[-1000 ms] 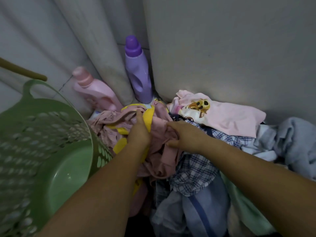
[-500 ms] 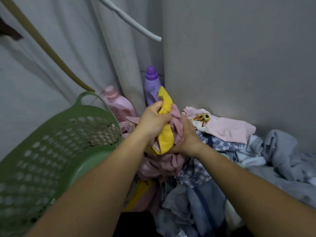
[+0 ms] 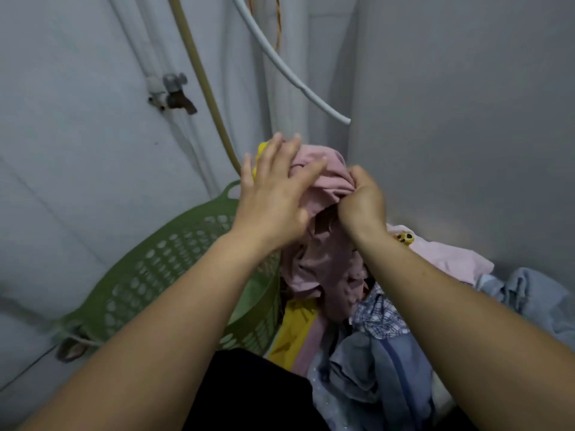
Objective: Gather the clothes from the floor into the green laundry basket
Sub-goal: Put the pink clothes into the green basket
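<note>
The left hand (image 3: 273,197) hides part of the pink cloth (image 3: 323,244), fingers spread flat on it. The right hand (image 3: 362,200) pinches its top in a closed fist. One green basket (image 3: 174,262) stands just left (arms cover its near rim). More clothes (image 3: 382,353) lie piled by the wall (image 3: 466,119).

Matt green perforated plastic basket (image 3: 161,275); soft, wrinkled pink cloth garment (image 3: 323,259); dull metal tap (image 3: 174,93); smooth painted wall (image 3: 466,119).
</note>
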Motion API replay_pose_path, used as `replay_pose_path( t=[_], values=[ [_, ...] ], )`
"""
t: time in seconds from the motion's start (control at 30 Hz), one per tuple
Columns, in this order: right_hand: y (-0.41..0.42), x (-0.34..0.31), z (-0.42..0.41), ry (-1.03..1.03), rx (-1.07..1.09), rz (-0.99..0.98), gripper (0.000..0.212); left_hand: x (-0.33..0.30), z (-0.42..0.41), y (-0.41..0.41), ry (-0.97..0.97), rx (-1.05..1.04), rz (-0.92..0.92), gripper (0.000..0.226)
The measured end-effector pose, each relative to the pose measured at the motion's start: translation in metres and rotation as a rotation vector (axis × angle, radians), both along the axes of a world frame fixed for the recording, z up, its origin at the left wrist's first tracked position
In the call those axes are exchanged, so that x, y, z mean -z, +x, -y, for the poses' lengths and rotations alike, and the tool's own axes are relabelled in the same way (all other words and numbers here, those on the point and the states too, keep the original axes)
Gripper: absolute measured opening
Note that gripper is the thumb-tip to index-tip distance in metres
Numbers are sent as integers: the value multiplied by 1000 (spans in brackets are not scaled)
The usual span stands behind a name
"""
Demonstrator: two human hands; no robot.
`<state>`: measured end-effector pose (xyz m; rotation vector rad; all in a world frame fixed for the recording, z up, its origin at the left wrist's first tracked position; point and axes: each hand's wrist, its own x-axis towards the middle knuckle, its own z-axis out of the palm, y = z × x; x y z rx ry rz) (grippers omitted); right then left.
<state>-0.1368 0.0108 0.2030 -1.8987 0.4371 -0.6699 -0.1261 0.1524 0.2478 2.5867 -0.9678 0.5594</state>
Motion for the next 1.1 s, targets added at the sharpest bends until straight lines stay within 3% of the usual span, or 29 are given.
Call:
replay_pose_path(
  t=[0.1, 0.17, 0.2, 0.27, 0.33, 0.37, 0.43, 0.53, 0.63, 0.97, 1.1],
  values=[
    [2, -21, -23, -20, -49, 28, 26, 1, -11, -3, 107, -161, -395, 121],
    [4, -25, -37, 17, -137, -22, 27, 10, -13, -5, 12, -239, -487, 130],
    [4, -24, -44, 36, -216, -50, 27, 17, -14, -3, -120, -273, -496, 120],
    [0, -24, -50, 178, -426, -80, 35, 33, -17, 5, -450, -319, -494, 80],
    [-6, -23, -42, 452, -621, -85, 51, 45, -24, 14, -635, -344, -539, 40],
    [-12, -23, -33, 488, -655, -93, 58, 53, -30, 20, -706, -370, -575, 31],
    [-23, -11, -10, 319, -600, -183, 81, 68, -44, 33, -937, -438, -694, 30],
    [-32, 29, 6, -123, -575, -568, 127, 88, -66, 48, -1402, -443, -951, 39],
    [-21, 76, 0, -482, -491, -814, 145, 106, -87, 58, -1551, -442, -1091, 22],
    [49, 111, -22, -720, -389, -793, 152, 151, -145, 68, -1716, -506, -1240, 11],
    [73, 127, -23, -442, -536, -779, 156, 169, -154, 70, -1745, -542, -1273, 13]
  ],
)
